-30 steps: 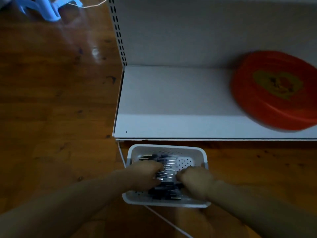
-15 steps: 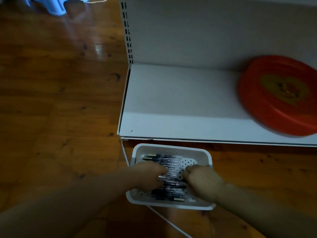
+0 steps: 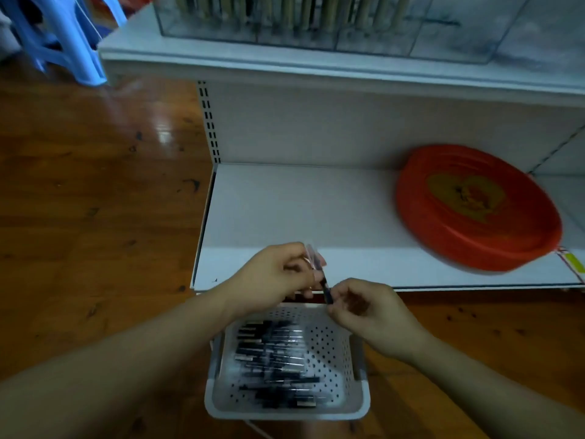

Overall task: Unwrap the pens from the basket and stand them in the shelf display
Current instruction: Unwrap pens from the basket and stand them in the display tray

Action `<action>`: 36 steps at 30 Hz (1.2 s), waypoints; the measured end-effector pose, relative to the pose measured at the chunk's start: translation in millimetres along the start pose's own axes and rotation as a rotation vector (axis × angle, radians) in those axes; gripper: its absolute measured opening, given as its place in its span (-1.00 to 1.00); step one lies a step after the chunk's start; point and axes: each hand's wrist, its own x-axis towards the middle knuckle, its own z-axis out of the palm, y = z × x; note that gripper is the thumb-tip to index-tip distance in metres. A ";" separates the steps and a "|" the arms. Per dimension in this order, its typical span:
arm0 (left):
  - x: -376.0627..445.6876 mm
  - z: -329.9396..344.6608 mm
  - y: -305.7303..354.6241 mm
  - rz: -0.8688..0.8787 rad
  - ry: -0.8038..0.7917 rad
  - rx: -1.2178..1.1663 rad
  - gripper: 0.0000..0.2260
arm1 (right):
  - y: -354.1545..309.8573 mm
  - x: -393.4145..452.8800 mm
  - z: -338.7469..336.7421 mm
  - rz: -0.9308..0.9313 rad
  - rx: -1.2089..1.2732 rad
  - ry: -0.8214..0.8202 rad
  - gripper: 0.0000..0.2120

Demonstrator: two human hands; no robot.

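A person's left hand (image 3: 272, 274) and right hand (image 3: 370, 312) hold one wrapped pen (image 3: 321, 280) between them above a white perforated basket (image 3: 348, 413) on the wooden floor (image 3: 95, 217). The left fingers pinch the clear wrapper at the pen's upper end; the right fingers pinch its dark lower end. More wrapped pens (image 3: 275, 359) lie heaped in the basket's left half. Behind it a white lower shelf (image 3: 300, 210) carries a red oval tray (image 3: 474, 210). On the upper shelf (image 3: 285, 68) a clear display case (image 3: 316, 23) holds upright sticks, blurred. A blue plastic stool (image 3: 63, 36) stands at far left.
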 end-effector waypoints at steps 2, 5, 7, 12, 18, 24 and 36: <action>4.7 1.6 16.5 0.024 -0.008 0.096 -0.86 | -12.6 3.9 -5.5 0.012 0.133 0.069 -0.88; 10.6 0.9 42.1 0.063 -0.016 0.157 -0.80 | -30.2 7.9 -16.2 0.014 0.249 0.161 -0.90; 13.6 -1.7 61.3 0.095 -0.006 0.182 -0.81 | -44.3 9.2 -27.6 -0.013 0.250 0.175 -0.92; 19.8 -9.1 108.0 0.164 -0.016 0.334 -0.81 | -80.7 19.4 -63.8 -0.129 0.246 0.372 -0.84; 20.3 0.2 141.9 0.328 0.133 0.408 -0.80 | -125.5 32.3 -98.3 -0.311 0.257 0.554 -0.75; 27.2 -1.2 175.7 0.510 0.266 0.563 -0.72 | -157.0 39.4 -127.5 -0.458 0.105 0.635 -0.60; 31.7 -24.8 214.2 0.844 0.851 0.898 -0.67 | -246.2 77.1 -198.0 -0.670 -0.064 0.935 -0.69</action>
